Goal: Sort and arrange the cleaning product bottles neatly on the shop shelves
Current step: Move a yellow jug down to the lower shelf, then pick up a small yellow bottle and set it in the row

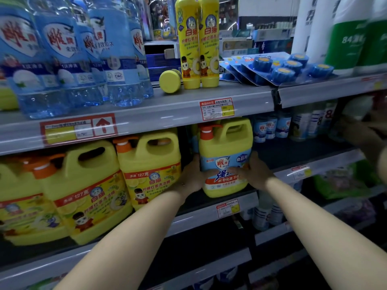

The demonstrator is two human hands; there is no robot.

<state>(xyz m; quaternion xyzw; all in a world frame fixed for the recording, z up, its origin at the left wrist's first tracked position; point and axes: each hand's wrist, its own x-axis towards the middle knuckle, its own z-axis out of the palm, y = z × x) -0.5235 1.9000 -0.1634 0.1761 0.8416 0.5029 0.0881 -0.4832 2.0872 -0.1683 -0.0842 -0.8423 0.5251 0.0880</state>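
A person's two bare forearms reach in toward a shop shelf. The left hand [191, 177] and the right hand [252, 173] press against opposite sides of a yellow detergent jug [225, 158], fingers curled round its lower body, grasping it between them. The jug is squat and rectangular, of smooth moulded plastic, with a hollow carry handle at the top, an orange pump cap, and a glossy blue, white and red label. It stands upright at the front edge of the middle shelf [228, 204], near that shelf section's right end.

Just beside it to the left stand three larger yellow jugs [150, 164] of the same handled shape with orange pumps and yellow cartoon labels; they run along the front edge toward the left corner. Behind and to the right, small blue-and-white bottles [270, 127] stand at the back of the shelf.

On the upper shelf [167, 117], clear blue ribbed plastic bottles [113, 59] crowd the left end. Two tall slim yellow bottles [198, 42] stand touching near the middle, and a third yellow bottle [170, 81] lies on its side beside them, its round base facing out. To the right, blister cards of round blue pucks [278, 69] lie overlapping and tilted. Paper price tags are clipped along the grey metal shelf edges.
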